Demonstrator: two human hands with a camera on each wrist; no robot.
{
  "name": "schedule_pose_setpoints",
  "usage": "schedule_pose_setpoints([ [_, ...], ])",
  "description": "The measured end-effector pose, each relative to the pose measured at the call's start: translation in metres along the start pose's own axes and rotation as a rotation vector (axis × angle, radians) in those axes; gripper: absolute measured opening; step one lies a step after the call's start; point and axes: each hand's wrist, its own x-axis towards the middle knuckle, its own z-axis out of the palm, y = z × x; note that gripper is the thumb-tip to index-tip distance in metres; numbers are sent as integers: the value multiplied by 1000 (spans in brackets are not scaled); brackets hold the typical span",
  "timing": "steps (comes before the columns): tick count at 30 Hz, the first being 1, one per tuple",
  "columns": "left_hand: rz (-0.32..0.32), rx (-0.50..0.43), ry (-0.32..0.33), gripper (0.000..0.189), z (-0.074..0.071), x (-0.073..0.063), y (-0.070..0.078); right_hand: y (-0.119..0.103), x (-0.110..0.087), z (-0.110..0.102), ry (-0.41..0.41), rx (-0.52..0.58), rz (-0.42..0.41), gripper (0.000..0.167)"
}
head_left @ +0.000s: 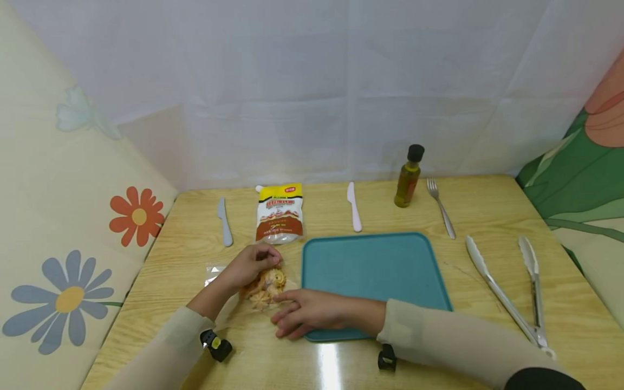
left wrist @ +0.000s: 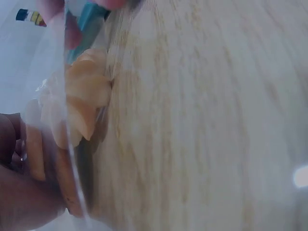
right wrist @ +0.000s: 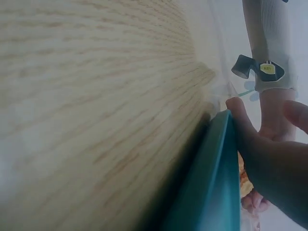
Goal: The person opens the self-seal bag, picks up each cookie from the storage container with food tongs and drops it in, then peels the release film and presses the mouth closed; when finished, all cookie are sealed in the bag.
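Observation:
A clear plastic bag of cookies [head_left: 265, 292] lies on the table left of the teal tray [head_left: 375, 271]. The golden cookies have piped, ridged flower shapes; one cookie [left wrist: 86, 91] shows large through the film in the left wrist view. My left hand [head_left: 253, 265] grips the bag's far side with curled fingers. From the right, my right hand [head_left: 317, 313] reaches across the tray's near left corner, its index fingertip right at the bag's edge and its other fingers loosely bent. In the right wrist view, the right hand [right wrist: 269, 159] partly hides the cookies.
A white, yellow and brown pouch [head_left: 280, 214] lies behind the bag. A grey knife [head_left: 225, 222], a pink knife [head_left: 354, 207], an oil bottle [head_left: 408, 179] and a fork [head_left: 441, 208] line the back. Spread metal tongs [head_left: 509, 303] lie to the right.

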Motion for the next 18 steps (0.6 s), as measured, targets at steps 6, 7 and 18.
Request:
schedule_pose_setpoints([
  [6, 2, -17, 3, 18, 1, 1, 0, 0, 7, 5, 57, -36, -8, 52],
  [7, 3, -20, 7, 19, 1, 1, 0, 0, 7, 5, 64, -42, -11, 50],
  [18, 6, -110, 75, 23, -6, -6, -5, -10, 8, 7, 175, -451, -121, 39],
])
